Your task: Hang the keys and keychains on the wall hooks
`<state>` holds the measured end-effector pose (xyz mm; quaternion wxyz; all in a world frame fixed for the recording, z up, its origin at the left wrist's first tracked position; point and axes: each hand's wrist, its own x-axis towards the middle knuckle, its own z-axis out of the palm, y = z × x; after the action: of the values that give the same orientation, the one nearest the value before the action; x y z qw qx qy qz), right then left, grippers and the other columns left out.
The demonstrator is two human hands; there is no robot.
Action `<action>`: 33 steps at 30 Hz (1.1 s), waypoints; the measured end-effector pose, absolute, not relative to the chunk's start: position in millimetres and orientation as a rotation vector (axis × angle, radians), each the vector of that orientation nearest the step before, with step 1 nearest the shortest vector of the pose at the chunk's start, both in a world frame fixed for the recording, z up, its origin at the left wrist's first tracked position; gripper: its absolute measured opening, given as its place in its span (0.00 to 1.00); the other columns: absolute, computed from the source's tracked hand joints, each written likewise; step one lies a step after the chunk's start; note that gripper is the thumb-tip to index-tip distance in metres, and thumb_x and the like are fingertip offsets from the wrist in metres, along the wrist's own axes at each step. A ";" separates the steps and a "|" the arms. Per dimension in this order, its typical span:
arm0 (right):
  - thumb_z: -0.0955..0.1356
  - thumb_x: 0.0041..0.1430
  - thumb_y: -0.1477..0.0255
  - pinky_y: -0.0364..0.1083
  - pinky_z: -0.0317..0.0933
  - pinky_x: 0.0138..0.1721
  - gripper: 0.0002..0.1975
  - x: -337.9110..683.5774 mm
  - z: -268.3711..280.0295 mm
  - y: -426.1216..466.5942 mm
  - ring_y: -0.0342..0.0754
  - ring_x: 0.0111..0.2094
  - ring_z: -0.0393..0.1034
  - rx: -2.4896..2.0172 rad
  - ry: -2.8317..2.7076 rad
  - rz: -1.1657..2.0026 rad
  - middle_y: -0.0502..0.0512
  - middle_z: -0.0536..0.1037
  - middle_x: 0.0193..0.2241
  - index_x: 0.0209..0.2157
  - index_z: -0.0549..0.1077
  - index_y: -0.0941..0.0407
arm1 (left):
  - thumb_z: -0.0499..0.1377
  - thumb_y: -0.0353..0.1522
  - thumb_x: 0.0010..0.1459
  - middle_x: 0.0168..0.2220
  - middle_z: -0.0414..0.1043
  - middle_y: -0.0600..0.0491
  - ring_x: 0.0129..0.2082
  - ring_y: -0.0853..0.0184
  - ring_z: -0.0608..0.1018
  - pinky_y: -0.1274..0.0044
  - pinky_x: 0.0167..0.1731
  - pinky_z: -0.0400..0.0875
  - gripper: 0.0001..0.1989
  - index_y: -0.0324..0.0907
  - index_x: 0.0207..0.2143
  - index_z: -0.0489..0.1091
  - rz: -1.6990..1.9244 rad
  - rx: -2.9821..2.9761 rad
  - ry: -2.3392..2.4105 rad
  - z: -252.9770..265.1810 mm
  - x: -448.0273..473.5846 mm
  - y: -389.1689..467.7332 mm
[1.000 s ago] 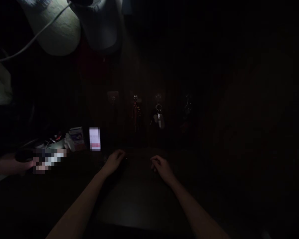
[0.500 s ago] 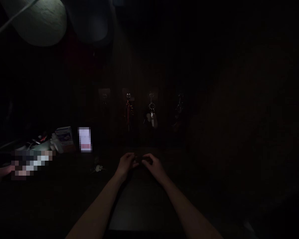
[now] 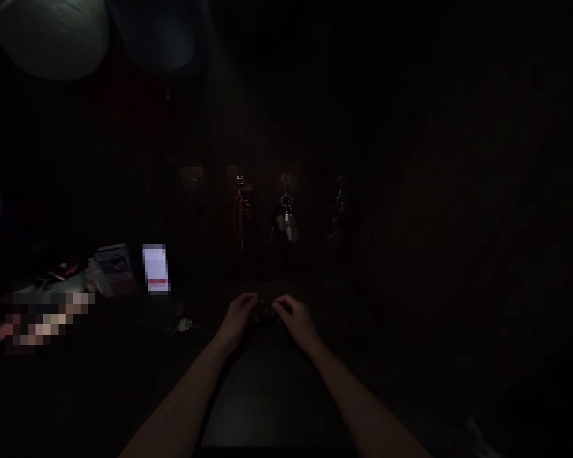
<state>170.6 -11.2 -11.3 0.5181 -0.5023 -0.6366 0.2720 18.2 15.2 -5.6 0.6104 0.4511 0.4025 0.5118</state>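
Observation:
The scene is very dark. My left hand [image 3: 240, 316] is closed, its thumb and fingers pinching the left end of a small dark thing [image 3: 267, 310] with faint light spots. My right hand [image 3: 293, 316] pinches the right end of it. The kind of thing cannot be made out, and the fingers cover its ends. Both hands are close together, low over the dark surface. To the left of them a small bunch of keys [image 3: 185, 325] lies on the surface.
Key bunches [image 3: 288, 226] and other keyrings [image 3: 241, 210] hang from hooks behind my hands. At the left stand a lit, blurred-out screen [image 3: 156, 267] and a small printed box [image 3: 116, 270]. Pale rounded shapes [image 3: 52, 41] hang at the upper left.
The view has shifted slightly, so the hanging keys and the left-side things appear further left. My hands stay close together; more of the small dark thing shows between them.

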 end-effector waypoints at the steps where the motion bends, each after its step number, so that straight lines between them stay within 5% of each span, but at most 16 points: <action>1: 0.63 0.54 0.63 0.41 0.59 0.28 0.12 170.7 -11.3 -11.2 0.44 0.25 0.67 -1.200 -1.518 0.661 0.49 0.73 0.22 0.28 0.71 0.55 | 0.64 0.39 0.43 0.29 0.73 0.51 0.27 0.69 0.75 0.78 0.28 0.68 0.16 0.38 0.31 0.72 1.179 1.050 0.932 -5.8 18.3 15.8; 19: 0.62 0.52 0.55 0.38 0.50 0.15 0.18 169.7 -12.7 -9.0 0.39 0.12 0.58 -1.209 -1.348 0.812 0.44 0.66 0.10 0.20 0.62 0.54 | 0.63 0.40 0.46 0.35 0.72 0.49 0.30 0.70 0.74 0.78 0.31 0.66 0.17 0.39 0.37 0.73 0.995 1.051 0.849 5.1 14.7 10.4; 25: 0.62 0.50 0.51 0.38 0.48 0.13 0.21 169.6 -11.5 -10.6 0.38 0.10 0.55 -1.228 -1.341 0.813 0.43 0.63 0.08 0.18 0.60 0.54 | 0.67 0.33 0.40 0.33 0.72 0.52 0.29 0.72 0.72 0.79 0.30 0.64 0.25 0.44 0.44 0.69 0.917 1.248 0.833 16.8 18.1 -1.7; 33: 0.64 0.48 0.52 0.38 0.46 0.12 0.21 168.6 -10.8 -10.8 0.37 0.09 0.54 -1.233 -1.315 0.815 0.42 0.61 0.07 0.16 0.60 0.54 | 0.64 0.33 0.43 0.29 0.71 0.55 0.25 0.72 0.71 0.80 0.27 0.63 0.15 0.42 0.36 0.70 0.868 1.450 0.834 14.2 22.0 -4.7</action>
<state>168.6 -10.8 -10.8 0.5494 -0.5208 -0.5552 0.3444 22.0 -4.7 14.2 0.5879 0.6225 0.3579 0.3726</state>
